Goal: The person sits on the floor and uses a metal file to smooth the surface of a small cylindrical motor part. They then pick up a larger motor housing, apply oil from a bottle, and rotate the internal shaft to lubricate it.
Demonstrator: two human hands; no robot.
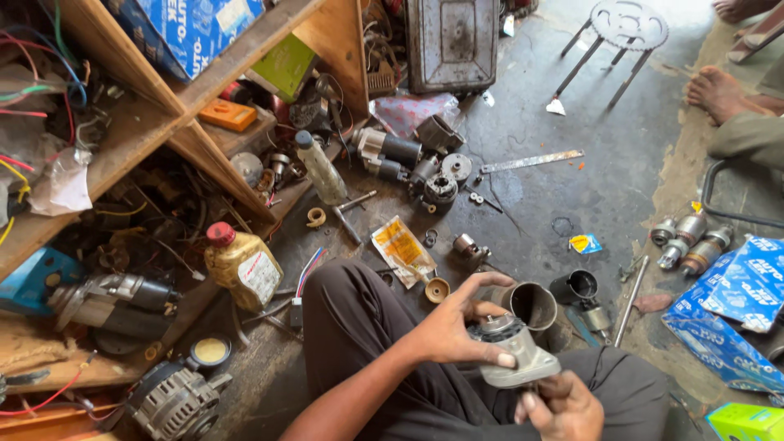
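My left hand [461, 325] rests its fingers on top of a grey metal motor housing [514, 353] held over my lap. From below, my right hand [563, 407] grips the same housing at its lower end. Just behind it on the floor stands a grey metal cylinder shell [532, 304], open at the top. A smaller black cylinder [573, 287] stands to its right. My dark trousers [367, 327] fill the lower middle.
Wooden shelves [204, 90] crammed with wires, boxes and motors stand at left. A yellow oil bottle [243, 265], a clear bottle [320, 170], dismantled starter parts [416, 163], a metal strip [531, 161], blue boxes [735, 310] and another person's bare feet [719, 91] surround me.
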